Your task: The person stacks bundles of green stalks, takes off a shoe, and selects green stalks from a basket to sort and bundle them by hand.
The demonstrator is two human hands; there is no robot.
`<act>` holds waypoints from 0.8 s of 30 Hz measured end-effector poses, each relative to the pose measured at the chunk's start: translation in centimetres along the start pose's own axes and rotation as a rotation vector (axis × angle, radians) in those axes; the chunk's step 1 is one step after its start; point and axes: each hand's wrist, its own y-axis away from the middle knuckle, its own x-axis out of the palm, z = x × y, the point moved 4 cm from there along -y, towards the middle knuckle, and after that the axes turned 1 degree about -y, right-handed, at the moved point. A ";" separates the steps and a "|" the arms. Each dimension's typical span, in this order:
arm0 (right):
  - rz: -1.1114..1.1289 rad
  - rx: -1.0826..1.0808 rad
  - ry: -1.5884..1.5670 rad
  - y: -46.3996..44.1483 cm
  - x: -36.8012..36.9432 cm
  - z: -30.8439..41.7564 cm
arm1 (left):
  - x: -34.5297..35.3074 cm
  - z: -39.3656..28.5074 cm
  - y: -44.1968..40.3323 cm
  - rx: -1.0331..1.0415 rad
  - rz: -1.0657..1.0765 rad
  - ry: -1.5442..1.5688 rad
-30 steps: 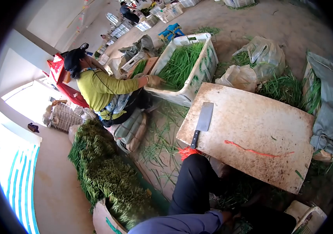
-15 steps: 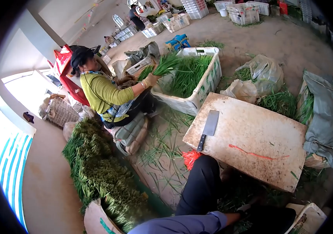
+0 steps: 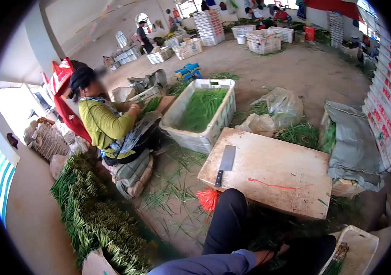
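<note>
A blue-grey sleeve and forearm [image 3: 246, 262] reach in from the bottom edge. My left hand [image 3: 279, 249] hangs low beside my dark trouser legs [image 3: 227, 220], its fingers lost in shadow. My right hand is out of view. In front of my knees stands a stained white board [image 3: 273, 172]. A cleaver [image 3: 227, 159] with a black handle lies on its left part, and a red string [image 3: 273, 184] lies across its surface. Red plastic strands [image 3: 208, 200] bunch at the board's near left corner. At lower right is a white basket [image 3: 362, 238] with some green stalks.
A co-worker in a yellow-green top [image 3: 106, 121] sits at left, holding green stalks. Beside them stands a white crate [image 3: 195, 142] of long green leaves. Stacked bundles of chive-like stalks [image 3: 94, 206] line the left. Plastic bags [image 3: 282, 107], a grey sack [image 3: 353, 142] and stacked crates [image 3: 390, 91] stand right.
My view has tilted up, showing more of the far room. The co-worker's hands have drawn back from the crate toward their lap with the stalks. The cleaver stays on the board.
</note>
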 end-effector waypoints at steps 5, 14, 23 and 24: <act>0.068 0.167 -0.149 -2.2 12.5 -8.3 | 1.3 1.6 0.2 0.677 -0.396 0.014; 0.007 0.157 -0.174 0.8 -4.1 3.5 | 3.2 -7.6 7.6 0.366 0.216 -0.390; 0.015 0.025 -0.241 1.0 -3.1 2.9 | 4.0 -20.4 10.6 0.648 -0.001 -0.382; 0.030 0.031 -0.219 1.3 -3.2 3.0 | 4.4 -21.4 10.5 0.683 -0.023 -0.456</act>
